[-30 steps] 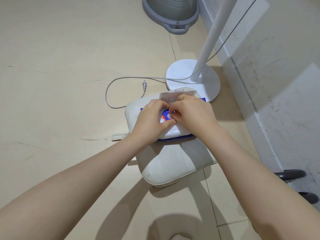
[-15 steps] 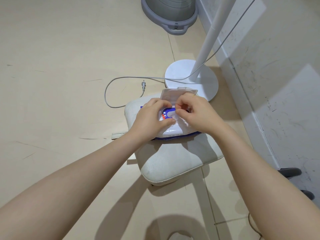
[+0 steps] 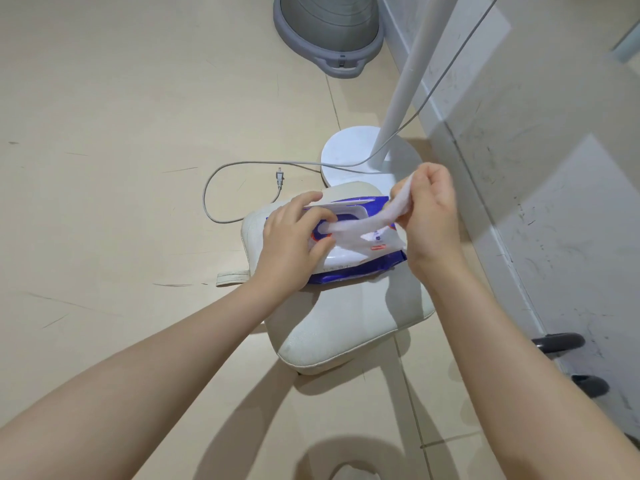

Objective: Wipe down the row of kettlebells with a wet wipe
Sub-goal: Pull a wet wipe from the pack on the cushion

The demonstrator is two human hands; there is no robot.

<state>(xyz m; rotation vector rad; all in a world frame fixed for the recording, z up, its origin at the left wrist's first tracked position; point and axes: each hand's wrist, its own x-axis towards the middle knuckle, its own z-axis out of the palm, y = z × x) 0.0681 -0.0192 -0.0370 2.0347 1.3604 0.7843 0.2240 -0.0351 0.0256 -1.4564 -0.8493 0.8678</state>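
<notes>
The right hand [image 3: 431,216] pinches the wet wipe [image 3: 372,220], stretched from the pack's [image 3: 349,258] opening toward 2 o'clock, while the left hand [image 3: 291,244] grips this pack on the cushion [image 3: 346,327].

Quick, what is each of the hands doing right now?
Left hand: fingers curled on the pack of wipes, holding it down on the cushion.
Right hand: pinching a wet wipe, half out of the pack.
</notes>
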